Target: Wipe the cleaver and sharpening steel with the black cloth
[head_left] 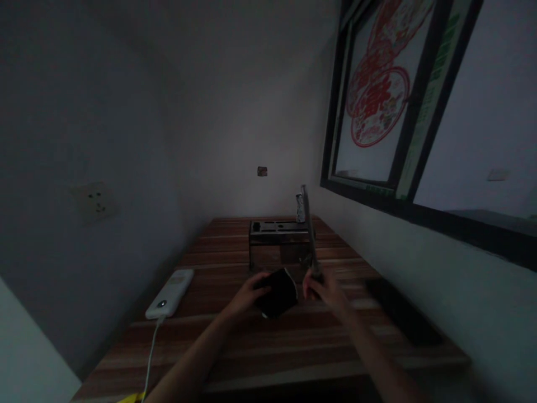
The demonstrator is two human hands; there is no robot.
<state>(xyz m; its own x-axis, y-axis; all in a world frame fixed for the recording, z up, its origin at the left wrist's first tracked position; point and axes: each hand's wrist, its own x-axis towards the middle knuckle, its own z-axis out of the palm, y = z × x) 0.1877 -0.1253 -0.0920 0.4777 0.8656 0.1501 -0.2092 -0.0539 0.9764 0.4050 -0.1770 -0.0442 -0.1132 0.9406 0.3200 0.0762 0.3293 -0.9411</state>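
Observation:
My left hand (252, 292) is closed on the left side of a black, squarish, cloth-like piece (277, 294) with a pale right edge; its exact kind is too dark to make out. My right hand (322, 284) grips a knife (309, 224) by its low end, the long grey blade pointing up and seen nearly edge-on. A small gap separates the knife hand from the black piece. Just beyond both hands stands a metal rack (281, 228) with slots in its top, and the blade overlaps its right end from this angle.
On the wooden table (226, 341), a white power bank (171, 294) with a white cable (151, 352) lies at the left. A long black object (400, 310) lies along the right edge. Walls close in on both sides; a dark-framed window (377, 101) is at the right.

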